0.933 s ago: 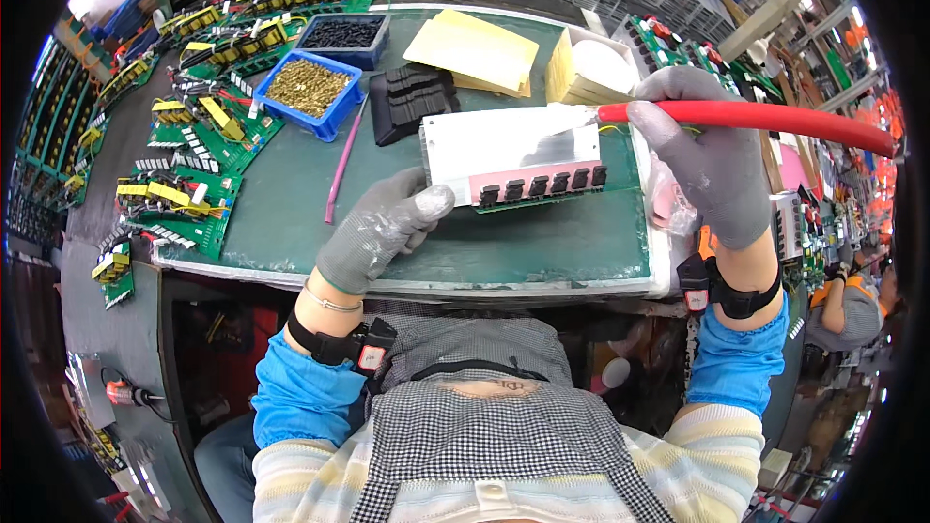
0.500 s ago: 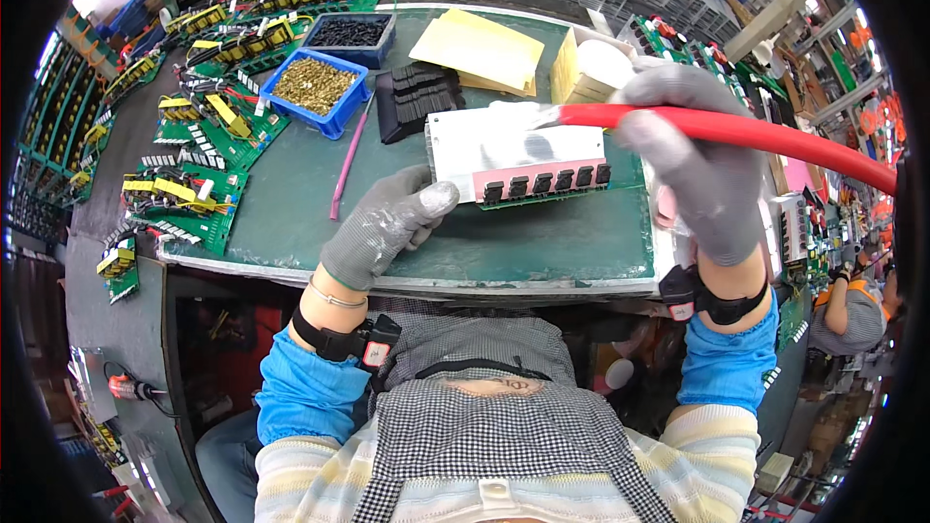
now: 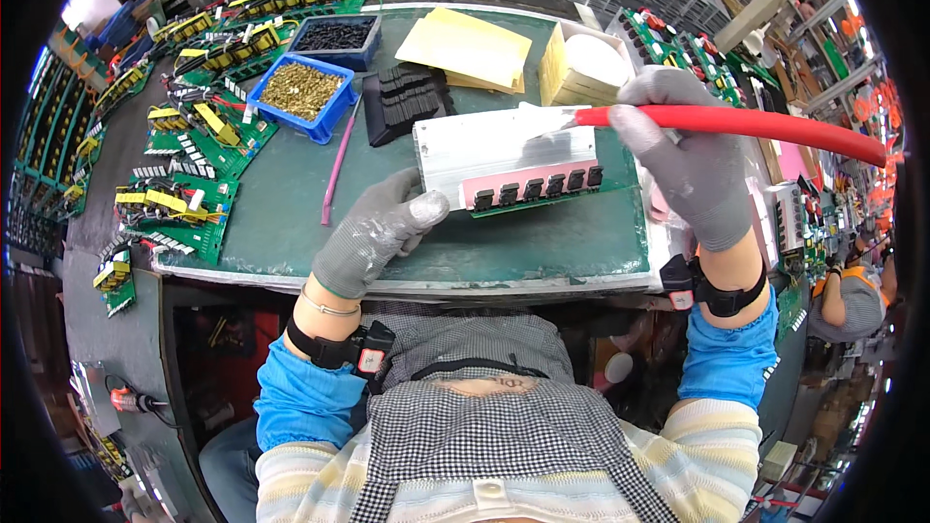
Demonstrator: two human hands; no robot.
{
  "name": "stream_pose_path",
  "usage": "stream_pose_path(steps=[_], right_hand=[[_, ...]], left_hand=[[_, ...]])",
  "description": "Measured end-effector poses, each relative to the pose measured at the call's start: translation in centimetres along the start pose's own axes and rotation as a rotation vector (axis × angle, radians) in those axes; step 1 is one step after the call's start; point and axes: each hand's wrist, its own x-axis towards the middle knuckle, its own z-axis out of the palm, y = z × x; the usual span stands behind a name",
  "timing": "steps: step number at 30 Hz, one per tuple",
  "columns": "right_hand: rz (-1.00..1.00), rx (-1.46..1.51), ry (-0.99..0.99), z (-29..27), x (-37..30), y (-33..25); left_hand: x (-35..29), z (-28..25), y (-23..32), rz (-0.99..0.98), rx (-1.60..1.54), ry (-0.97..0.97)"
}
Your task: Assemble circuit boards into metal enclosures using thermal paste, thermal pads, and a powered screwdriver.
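A silver metal heat sink [image 3: 484, 143] is tilted over the green mat, with a pink strip [image 3: 518, 189] and a row of several black components [image 3: 533, 190] along its near edge. The edge of a green circuit board shows beneath. Its lower left corner is gripped by my left hand [image 3: 378, 232], gloved in grey, thumb on top. My right hand [image 3: 693, 160], also gloved, pinches a long red-handled brush [image 3: 746, 122]. The brush's pale tip touches the upper right of the metal face, where the surface looks smeared. Glove covers hide the fingertips in part.
Left of the mat lie several green circuit boards [image 3: 189, 199]. Blue bins hold brass-coloured screws [image 3: 300, 89] and black parts [image 3: 334, 34]. Nearby are black strips [image 3: 407, 102], a purple stick [image 3: 339, 165], yellow sheets [image 3: 465, 48] and a box with a white round item [image 3: 596, 58].
The brush tip has shifted slightly across the metal face, and its handle has swung a little. The whole view has drifted a bit; my left hand keeps its grip.
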Motion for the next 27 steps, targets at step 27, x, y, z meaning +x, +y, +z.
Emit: stream_pose_path(steps=[27], right_hand=[[-0.333, -0.264, 0.02, -1.9, -1.7, 0.5]], left_hand=[[-0.3, 1.0, -0.3, 0.064, 0.104, 0.055]])
